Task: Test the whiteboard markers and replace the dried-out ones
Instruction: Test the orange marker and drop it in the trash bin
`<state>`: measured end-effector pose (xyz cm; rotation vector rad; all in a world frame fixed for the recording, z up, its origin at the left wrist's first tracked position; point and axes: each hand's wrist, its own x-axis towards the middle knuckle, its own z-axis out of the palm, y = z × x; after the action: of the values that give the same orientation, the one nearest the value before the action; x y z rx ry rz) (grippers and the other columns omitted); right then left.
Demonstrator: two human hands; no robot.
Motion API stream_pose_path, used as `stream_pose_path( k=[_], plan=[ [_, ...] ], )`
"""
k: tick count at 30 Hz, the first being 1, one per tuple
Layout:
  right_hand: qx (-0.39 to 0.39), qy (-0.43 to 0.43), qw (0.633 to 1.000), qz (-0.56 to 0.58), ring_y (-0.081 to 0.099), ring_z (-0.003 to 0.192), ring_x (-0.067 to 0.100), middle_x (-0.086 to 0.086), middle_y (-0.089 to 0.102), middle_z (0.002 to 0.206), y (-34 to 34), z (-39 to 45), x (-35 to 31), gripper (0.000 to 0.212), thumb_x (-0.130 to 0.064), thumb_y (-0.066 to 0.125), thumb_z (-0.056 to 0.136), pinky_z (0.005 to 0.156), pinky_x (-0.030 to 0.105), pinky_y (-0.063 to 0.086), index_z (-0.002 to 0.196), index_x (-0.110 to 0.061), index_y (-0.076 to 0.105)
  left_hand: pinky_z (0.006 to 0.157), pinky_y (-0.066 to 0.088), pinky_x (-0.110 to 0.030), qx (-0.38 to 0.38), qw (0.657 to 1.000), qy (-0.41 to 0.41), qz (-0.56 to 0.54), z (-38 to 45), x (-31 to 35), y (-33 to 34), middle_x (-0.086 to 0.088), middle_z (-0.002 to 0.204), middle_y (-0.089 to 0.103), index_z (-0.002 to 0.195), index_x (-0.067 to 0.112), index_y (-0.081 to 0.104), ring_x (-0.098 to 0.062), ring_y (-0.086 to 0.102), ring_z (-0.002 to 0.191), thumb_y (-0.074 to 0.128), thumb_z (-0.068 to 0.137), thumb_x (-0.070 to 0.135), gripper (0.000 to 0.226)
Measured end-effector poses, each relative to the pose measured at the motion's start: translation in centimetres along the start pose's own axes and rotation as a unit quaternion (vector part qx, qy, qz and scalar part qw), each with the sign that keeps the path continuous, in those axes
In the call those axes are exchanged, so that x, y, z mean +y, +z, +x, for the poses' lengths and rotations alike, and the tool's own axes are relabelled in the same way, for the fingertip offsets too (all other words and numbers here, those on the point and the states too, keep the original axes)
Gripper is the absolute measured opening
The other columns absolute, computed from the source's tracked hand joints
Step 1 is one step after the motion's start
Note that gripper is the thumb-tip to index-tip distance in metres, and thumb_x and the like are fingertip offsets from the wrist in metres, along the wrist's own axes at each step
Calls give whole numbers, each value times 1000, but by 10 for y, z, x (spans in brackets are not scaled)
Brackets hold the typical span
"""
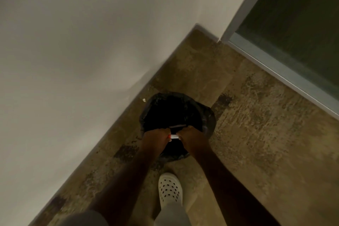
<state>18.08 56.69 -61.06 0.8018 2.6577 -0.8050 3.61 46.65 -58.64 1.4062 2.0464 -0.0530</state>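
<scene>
Both my hands are held together over a round bin lined with a black bag (207, 117) that stands on the floor by the wall. Between them they hold a white marker with a red end (173, 136). My left hand (156, 138) grips the red end and my right hand (191, 136) grips the white barrel. A second, dark marker (177, 126) shows just above, running between the two hands over the bin's opening; which hand holds it I cannot tell.
A pale wall (73, 60) runs along the left. A glass door with a metal frame (275, 71) stands at the right. My foot in a white perforated clog (169, 189) is on the mottled brown floor just behind the bin. A small white scrap (144, 100) lies by the skirting.
</scene>
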Motion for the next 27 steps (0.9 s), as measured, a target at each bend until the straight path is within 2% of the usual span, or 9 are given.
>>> stream_pose_path(
  k=[2,5,7,9,11,14,17,22,27],
  plan=[
    [3,0,1000,7,70,94,35,13,74,96,1,-1,0,20,-8,76,79,82,35,55,98,-9,76,87,51,-37,-10,1000,-5,-2,3,-2,5,-6,118,68,125,22,62,-28,63,110,54,99,41,33],
    [-31,22,999,22,57,123,34,14,65,127,-4,-4,0,34,-19,61,96,103,38,44,128,-8,65,92,48,-36,0,1000,3,-15,2,-4,10,-6,123,66,132,21,60,-27,61,116,61,94,46,46],
    [8,12,999,34,62,115,36,14,69,121,-7,-6,-1,33,-22,60,95,98,39,49,124,-7,67,94,48,-37,20,999,11,-27,-1,-5,12,-8,124,65,133,17,59,-28,60,117,57,94,51,52],
    [45,6,999,21,67,106,35,12,71,115,-9,-8,-3,41,-33,50,96,93,42,53,123,-8,68,94,50,-39,45,998,12,-39,-4,-4,11,-9,122,67,129,14,62,-30,61,116,45,93,58,59],
    [54,2,998,-23,66,112,33,12,70,121,-13,-10,-5,57,-44,36,96,101,44,49,128,-6,64,103,47,-43,74,997,24,-28,-7,-2,9,-10,128,66,130,12,61,-32,58,124,34,92,59,66],
    [90,24,993,-77,42,141,32,18,47,150,-26,-14,-13,69,-50,32,98,117,47,25,145,-1,46,120,25,-48,102,994,31,29,-12,3,-3,-15,154,43,146,6,47,-34,35,146,30,99,57,71],
    [108,43,989,-90,17,152,31,19,21,162,-41,-21,-22,77,-56,26,100,121,47,13,154,-1,25,122,12,-50,108,994,15,33,-22,9,-22,-17,164,21,155,4,29,-33,15,153,21,102,60,77],
    [124,60,987,-87,13,153,31,20,17,163,-84,-44,-40,79,-60,17,102,122,49,15,154,0,22,123,11,-52,105,994,1,26,-45,21,-65,-16,166,12,157,4,21,-32,6,154,16,99,68,86],
    [153,55,984,-78,17,152,31,19,18,163,-141,-72,-69,82,-63,20,101,122,48,16,154,0,25,126,6,-47,139,990,-17,-13,-81,36,-119,-10,167,1,159,8,9,-24,-2,155,19,98,67,86]
  ],
)
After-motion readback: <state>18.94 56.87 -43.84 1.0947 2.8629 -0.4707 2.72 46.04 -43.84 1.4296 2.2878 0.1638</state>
